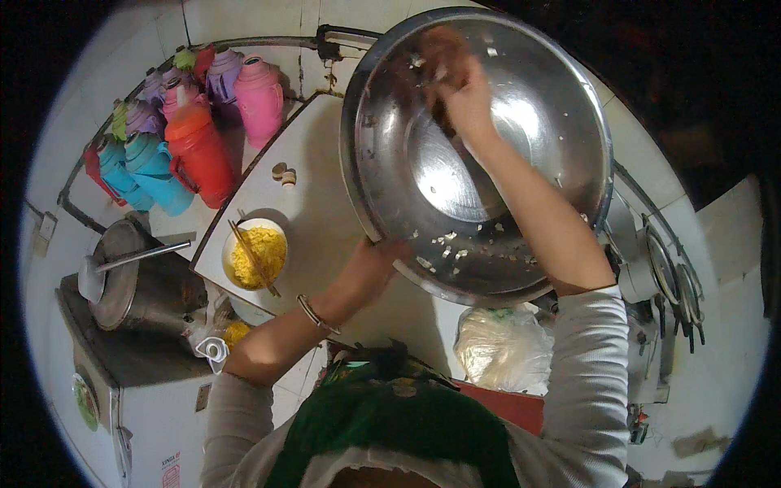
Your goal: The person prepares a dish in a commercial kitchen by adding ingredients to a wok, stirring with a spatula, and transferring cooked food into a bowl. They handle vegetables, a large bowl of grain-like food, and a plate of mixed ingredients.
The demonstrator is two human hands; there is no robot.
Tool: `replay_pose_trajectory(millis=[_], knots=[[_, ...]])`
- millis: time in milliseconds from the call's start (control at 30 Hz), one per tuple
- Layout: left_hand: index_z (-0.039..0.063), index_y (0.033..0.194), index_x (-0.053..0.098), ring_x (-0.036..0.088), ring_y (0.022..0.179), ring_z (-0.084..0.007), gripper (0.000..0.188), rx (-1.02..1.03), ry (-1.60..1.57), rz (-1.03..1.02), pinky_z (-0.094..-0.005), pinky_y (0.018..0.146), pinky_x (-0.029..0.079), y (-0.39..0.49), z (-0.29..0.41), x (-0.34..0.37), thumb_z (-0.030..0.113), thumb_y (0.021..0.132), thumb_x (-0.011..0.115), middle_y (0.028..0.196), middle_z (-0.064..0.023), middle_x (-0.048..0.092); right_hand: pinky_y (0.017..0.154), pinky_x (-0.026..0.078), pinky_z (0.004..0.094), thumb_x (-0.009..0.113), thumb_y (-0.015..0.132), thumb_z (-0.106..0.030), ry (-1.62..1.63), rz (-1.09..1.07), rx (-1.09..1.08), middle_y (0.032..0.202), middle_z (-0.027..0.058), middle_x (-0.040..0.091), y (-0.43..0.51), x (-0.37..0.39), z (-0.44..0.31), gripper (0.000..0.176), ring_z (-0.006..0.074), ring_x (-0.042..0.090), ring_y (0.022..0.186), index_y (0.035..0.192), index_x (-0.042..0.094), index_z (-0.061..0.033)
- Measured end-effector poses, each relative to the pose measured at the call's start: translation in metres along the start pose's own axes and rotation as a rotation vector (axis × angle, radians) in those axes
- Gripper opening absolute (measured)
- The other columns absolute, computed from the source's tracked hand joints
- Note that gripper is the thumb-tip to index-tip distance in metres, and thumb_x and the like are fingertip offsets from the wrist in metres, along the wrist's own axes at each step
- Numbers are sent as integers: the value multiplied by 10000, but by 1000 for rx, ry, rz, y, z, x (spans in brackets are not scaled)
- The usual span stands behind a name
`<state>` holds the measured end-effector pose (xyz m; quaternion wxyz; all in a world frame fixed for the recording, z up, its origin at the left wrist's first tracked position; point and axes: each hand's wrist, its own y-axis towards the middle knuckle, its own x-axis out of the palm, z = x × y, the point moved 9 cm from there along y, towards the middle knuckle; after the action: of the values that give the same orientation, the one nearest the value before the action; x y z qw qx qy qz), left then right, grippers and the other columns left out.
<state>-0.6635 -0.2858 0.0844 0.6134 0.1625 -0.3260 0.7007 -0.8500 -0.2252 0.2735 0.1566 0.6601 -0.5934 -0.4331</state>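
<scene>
A large stainless steel basin is tilted up before me, its inside facing me. Small white chopped pieces cling to its lower wall, with a few near the top. My left hand, wearing a bangle, grips the basin's near-left rim; motion blurs its fingers. Inside, against the upper-left wall, is my right hand. It is too blurred to tell how its fingers are set or whether they hold anything. To the left, a white bowl contains yellow crumbly food, with chopsticks lying across it.
The white tabletop bears small stoppers. Several thermos flasks crowd the back left. A lidded metal pot stands on a white appliance at left. Near the table's front right lies a filled plastic bag; pans hang at right.
</scene>
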Motion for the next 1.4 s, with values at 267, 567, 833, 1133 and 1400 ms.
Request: replay_pose_trajectory(millis=[267, 567, 833, 1133, 1400], knots=[[37, 906, 578, 512, 757, -144, 167, 79, 281, -101, -273, 646, 417, 14, 28, 19, 111, 760, 544, 855, -45, 553, 400, 464, 294, 540, 713, 54, 109, -741, 407, 1006, 136, 551, -40, -29, 20, 333, 225, 593, 652, 1028, 511, -49], [-36, 1003, 537, 585, 860, -200, 298, -24, 115, -232, -331, 791, 479, 40, 25, 51, -5, 707, 541, 918, -103, 599, 785, 450, 370, 556, 706, -2, -146, -187, -300, 948, 156, 556, -16, -8, -22, 307, 328, 552, 913, 1008, 550, -58], [-43, 1042, 524, 598, 844, -231, 345, -7, 11, -353, -344, 774, 501, 47, 49, 35, -8, 699, 539, 948, -128, 595, 725, 463, 351, 532, 658, 82, -297, -901, -310, 898, 97, 551, -58, -24, -33, 277, 256, 561, 845, 900, 538, -52], [23, 856, 567, 587, 818, -181, 187, 976, 1177, -505, -321, 691, 493, 17, 83, 65, -20, 675, 576, 803, -70, 587, 798, 458, 325, 563, 705, 33, -114, -543, -233, 1089, 128, 510, -44, 15, -32, 443, 263, 551, 955, 1125, 441, -35], [16, 831, 571, 586, 746, -170, 154, 116, 109, -178, -317, 672, 481, 56, 76, 14, 14, 677, 563, 768, -70, 583, 782, 438, 392, 582, 668, 11, -473, -1236, -581, 1039, 119, 534, -90, -6, -43, 349, 316, 530, 973, 1002, 557, -88]])
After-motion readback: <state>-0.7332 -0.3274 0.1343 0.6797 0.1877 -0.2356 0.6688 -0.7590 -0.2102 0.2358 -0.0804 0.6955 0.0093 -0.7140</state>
